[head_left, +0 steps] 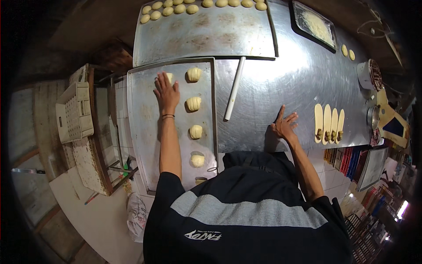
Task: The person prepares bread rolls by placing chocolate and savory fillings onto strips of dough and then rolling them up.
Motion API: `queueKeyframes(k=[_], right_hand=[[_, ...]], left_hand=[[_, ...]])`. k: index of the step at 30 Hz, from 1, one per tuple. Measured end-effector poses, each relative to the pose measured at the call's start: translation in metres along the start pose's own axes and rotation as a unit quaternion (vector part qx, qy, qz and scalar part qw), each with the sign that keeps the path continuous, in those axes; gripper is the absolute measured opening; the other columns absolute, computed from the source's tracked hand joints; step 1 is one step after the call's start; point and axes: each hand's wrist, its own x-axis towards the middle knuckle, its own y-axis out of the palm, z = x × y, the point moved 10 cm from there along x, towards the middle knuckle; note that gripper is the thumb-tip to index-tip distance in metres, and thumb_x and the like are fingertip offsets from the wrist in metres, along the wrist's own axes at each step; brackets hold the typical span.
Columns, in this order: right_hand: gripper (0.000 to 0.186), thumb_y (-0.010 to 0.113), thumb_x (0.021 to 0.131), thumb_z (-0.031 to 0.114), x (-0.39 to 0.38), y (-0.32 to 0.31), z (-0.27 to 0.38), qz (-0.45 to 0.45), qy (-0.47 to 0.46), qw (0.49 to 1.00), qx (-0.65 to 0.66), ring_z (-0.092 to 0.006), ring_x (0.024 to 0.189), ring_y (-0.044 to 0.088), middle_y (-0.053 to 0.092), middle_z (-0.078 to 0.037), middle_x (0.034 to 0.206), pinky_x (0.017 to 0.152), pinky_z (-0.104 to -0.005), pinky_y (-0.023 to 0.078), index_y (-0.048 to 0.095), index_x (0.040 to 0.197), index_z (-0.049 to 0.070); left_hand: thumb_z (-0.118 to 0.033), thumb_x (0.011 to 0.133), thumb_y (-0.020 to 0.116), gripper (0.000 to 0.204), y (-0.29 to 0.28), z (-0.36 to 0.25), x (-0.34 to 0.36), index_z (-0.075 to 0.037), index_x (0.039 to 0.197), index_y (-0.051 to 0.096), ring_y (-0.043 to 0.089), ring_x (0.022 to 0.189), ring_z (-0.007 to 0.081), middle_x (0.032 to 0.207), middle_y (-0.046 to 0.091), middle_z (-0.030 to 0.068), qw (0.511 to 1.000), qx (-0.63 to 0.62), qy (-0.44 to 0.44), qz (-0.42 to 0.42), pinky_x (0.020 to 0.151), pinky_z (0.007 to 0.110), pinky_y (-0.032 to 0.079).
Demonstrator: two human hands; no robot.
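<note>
Over the near metal tray (143, 132), my left hand (167, 93) reaches out with its fingers spread. A pale dough roll (169, 77) shows partly from under its fingers; the hand hides the rest. To its right, several scored dough rolls (193, 104) stand in a column on the tray. My right hand (285, 127) is above the near edge of the steel table (259, 101), empty, fingers apart and the index finger stretched forward. Farther right lie several long dough strips (327, 121), each with a dark filling (326, 135) at its near end.
A white rolling pin (234, 90) lies beside the tray. At the back, a larger tray (176, 42) carries rows of dough balls (192, 9). A dark-rimmed tray (297, 20) holds pale shreds. Two dough pieces (347, 52) and a pot (365, 75) are at the right.
</note>
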Motion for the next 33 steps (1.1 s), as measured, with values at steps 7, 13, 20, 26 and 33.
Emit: queueKeyframes(k=[7, 13, 20, 26, 33], right_hand=[[0.117, 0.063, 0.092, 0.054, 0.021, 0.004, 0.058, -0.033, -0.033, 0.998, 0.05, -0.0849, 0.119, -0.017, -0.011, -0.067, 0.13, 0.081, -0.0927, 0.015, -0.023, 0.155, 0.005], [0.091, 0.068, 0.092, 0.042, 0.008, -0.039, 0.115, -0.091, -0.179, 0.979, -0.024, -0.0713, 0.132, 0.027, 0.018, -0.055, 0.145, 0.095, -0.0786, 0.036, 0.02, 0.158, 0.004], [0.043, 0.066, 0.089, 0.012, -0.049, -0.123, 0.124, -0.076, -0.321, 0.868, 0.372, -0.0345, 0.088, 0.07, 0.071, -0.021, 0.109, 0.077, -0.043, 0.055, 0.06, 0.13, 0.004], [0.029, 0.067, 0.086, 0.014, -0.056, -0.096, 0.045, -0.22, -0.23, 0.885, 0.34, -0.0378, 0.085, 0.069, 0.072, -0.017, 0.1, 0.075, -0.0473, 0.053, 0.07, 0.113, 0.004], [0.02, 0.074, 0.084, 0.023, -0.031, -0.093, 0.044, -0.341, -0.131, 0.895, 0.254, -0.0383, 0.075, 0.067, 0.068, -0.016, 0.083, 0.063, -0.0492, 0.05, 0.072, 0.09, 0.003]], left_hand=[[-0.04, 0.102, 0.052, 0.076, -0.068, -0.014, -0.016, -0.017, 0.162, 0.011, 0.006, 0.154, 0.043, 0.167, 0.012, 0.0191, 0.984, -0.129, -0.057, -0.109, 0.118, 0.067, 0.013], [-0.021, 0.1, 0.057, 0.058, -0.083, -0.099, -0.068, -0.001, 0.15, 0.037, 0.038, 0.143, 0.0406, 0.153, 0.04, 0.0251, 0.931, -0.334, 0.012, -0.148, 0.117, 0.048, 0.033], [-0.013, 0.099, 0.061, 0.021, -0.02, -0.194, -0.09, -0.001, 0.114, 0.07, 0.071, 0.089, 0.0187, 0.099, 0.075, 0.0109, 0.878, -0.473, 0.018, 0.073, 0.076, 0.032, 0.057], [-0.011, 0.092, 0.068, 0.023, 0.019, -0.301, -0.11, -0.004, 0.114, 0.071, 0.068, 0.084, 0.0208, 0.093, 0.072, 0.0121, 0.849, -0.458, 0.195, 0.178, 0.071, 0.032, 0.054], [-0.014, 0.087, 0.073, 0.027, 0.037, -0.337, -0.098, -0.002, 0.11, 0.07, 0.061, 0.091, 0.0312, 0.096, 0.071, 0.0136, 0.878, -0.359, 0.282, 0.142, 0.081, 0.041, 0.051]])
